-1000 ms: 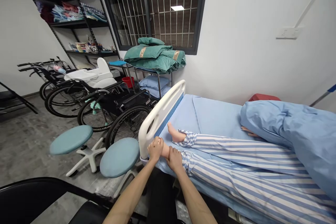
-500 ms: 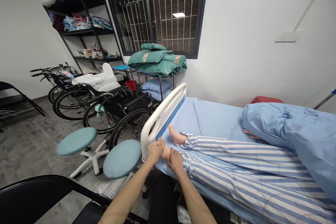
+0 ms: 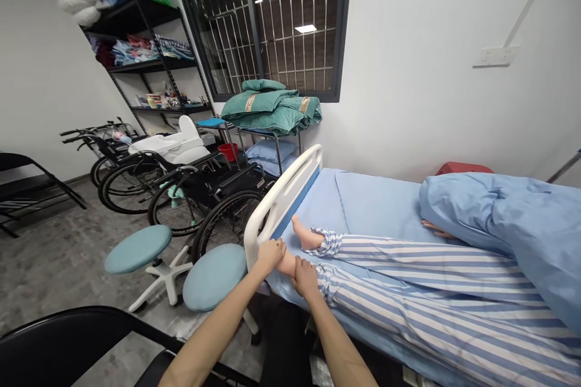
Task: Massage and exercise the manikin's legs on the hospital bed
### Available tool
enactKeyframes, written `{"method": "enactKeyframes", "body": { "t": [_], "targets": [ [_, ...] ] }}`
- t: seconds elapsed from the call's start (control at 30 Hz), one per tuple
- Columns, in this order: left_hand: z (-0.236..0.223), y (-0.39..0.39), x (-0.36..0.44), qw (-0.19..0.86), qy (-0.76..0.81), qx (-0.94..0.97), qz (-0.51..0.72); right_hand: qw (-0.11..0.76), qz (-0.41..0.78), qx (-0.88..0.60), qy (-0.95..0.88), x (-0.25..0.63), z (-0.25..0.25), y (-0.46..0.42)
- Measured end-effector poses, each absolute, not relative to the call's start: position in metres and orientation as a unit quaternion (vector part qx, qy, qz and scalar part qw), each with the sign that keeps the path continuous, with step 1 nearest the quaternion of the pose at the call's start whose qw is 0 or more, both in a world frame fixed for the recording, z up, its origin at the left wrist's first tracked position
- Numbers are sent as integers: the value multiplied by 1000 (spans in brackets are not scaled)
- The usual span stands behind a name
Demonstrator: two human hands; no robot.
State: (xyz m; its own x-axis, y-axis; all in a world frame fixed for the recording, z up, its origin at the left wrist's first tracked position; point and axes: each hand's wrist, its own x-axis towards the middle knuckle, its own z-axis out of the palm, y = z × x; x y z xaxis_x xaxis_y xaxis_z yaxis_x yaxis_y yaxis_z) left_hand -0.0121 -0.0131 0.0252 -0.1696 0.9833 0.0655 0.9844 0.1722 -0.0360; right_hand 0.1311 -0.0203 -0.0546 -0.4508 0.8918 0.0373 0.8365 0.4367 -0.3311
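Obs: supine figure on hosp. bed, legs in striped pyjama trousers (image 3: 408,290), lower body under blue duvet (image 3: 494,236). Near foot (image 3: 285,265) lies by white footboard (image 3: 281,199), between both hands. L hand (image 3: 271,256): fingers curled over toes, grasping. R hand (image 3: 305,278): fingers clenched round ankle, just below trouser cuff. Other foot (image 3: 306,236) rests on blue sheet (image 3: 376,205), untouched.

Around: teal stool (image 3: 214,277) just beside footboard, under L forearm side; 2nd stool (image 3: 138,248) further off. Black chair (image 3: 68,338) low in fg, L. Wheelchairs (image 3: 204,193) behind stools. Green quilts (image 3: 267,110) on metal cart near bed head-wall corner.
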Motion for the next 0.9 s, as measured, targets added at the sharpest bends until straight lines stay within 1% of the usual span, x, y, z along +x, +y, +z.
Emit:
{"method": "enactKeyframes", "body": {
  "t": [0.3,0.6,0.7,0.9],
  "targets": [
    [46,11,-5,21,-724,-683,98,100,150,-524,-832,131,-46,-21],
    [47,24,8,29,-701,-701,123,73,163,-531,-828,129,-32,-19],
    [47,25,8,28,-698,-702,134,96,151,-524,-833,132,-30,-24],
    [49,26,8,18,-689,-710,146,186,120,-458,-861,167,-23,-41]
  ]
}}
